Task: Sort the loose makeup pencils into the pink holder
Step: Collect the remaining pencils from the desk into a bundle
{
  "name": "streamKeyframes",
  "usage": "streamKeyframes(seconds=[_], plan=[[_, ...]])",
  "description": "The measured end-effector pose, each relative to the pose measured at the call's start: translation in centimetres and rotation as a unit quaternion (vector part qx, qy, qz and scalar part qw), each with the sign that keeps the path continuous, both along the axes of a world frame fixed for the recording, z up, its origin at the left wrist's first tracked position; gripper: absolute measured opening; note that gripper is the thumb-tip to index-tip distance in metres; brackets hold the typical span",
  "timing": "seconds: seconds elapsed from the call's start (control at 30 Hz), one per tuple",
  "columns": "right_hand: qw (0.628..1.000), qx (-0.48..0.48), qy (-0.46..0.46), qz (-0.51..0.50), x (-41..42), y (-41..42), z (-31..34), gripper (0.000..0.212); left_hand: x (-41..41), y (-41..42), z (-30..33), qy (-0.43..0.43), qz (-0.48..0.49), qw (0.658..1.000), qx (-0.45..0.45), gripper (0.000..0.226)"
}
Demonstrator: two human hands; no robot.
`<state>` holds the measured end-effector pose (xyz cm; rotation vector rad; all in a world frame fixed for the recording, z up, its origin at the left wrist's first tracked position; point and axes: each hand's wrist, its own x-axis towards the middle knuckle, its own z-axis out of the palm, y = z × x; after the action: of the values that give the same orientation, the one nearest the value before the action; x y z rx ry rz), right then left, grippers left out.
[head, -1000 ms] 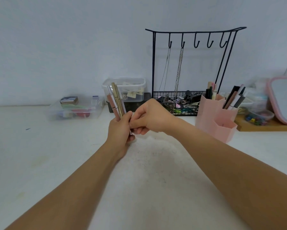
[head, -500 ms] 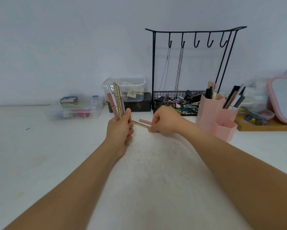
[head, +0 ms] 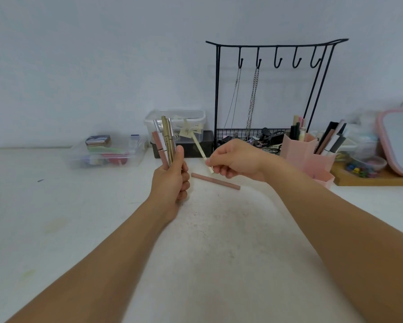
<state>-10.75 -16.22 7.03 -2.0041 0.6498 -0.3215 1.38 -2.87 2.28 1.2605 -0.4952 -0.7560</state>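
While the left hand [head: 170, 183] grips a bundle of pencils [head: 164, 141] upright, their free ends point to about 12 o'clock, leaning slightly toward 11; the bundle mixes a matte pink barrel, a gold one and a silvery one. Right hand [head: 234, 159] pinches a cream pencil [head: 199, 145] by its lower end, long axis running from the fingertips up toward 11 o'clock (slender, pale, smooth). One dusty-pink pencil [head: 215, 181] lies flat on the white table [head: 56, 206] between the hands, axis running 10 to 4 o'clock, untouched. Pink holder [head: 308, 157], angular plastic with stepped compartments, stands at 3 o'clock from the right hand, with pencils standing in it already. Behind: black wire stand [head: 275, 45] with hooks and two hanging chains.
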Motion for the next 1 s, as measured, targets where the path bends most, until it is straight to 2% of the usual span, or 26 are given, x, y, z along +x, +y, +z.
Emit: streamKeyframes(seconds=[0.1, 0.37, 0.47, 0.7, 0.87, 1.0], plan=[[0.998, 0.03, -0.039, 0.025, 0.5, 0.9, 0.4, 0.015, 0.0, 0.0, -0.2, -0.003, -0.021, 1.0, -0.012, 0.051], [0.997, -0.028, -0.055, 0.045, 2.1, 3.2, -0.2, 0.022, -0.1, -0.2, -0.3, -0.022, -0.008, 0.999, -0.026, 0.053], [0.995, -0.061, -0.055, 0.056, 2.1, 3.4, -0.1, 0.018, -0.3, 0.0, -0.4, -0.04, -0.011, 0.999, -0.026, 0.046], [0.989, -0.117, -0.01, 0.086, 2.0, 3.9, -0.3, 0.011, -0.1, -0.1, -0.5, -0.042, -0.008, 0.999, -0.013, 0.031], [0.991, -0.115, 0.029, 0.055, 1.1, 2.1, 0.2, 0.01, 0.0, -0.3, -0.5, -0.058, 0.017, 0.998, 0.009, 0.021], [0.972, -0.182, 0.139, 0.042, 0.4, 0.9, 0.4, 0.018, 0.3, -0.4, -0.5, -0.04, 0.038, 0.998, 0.007, 0.019]])
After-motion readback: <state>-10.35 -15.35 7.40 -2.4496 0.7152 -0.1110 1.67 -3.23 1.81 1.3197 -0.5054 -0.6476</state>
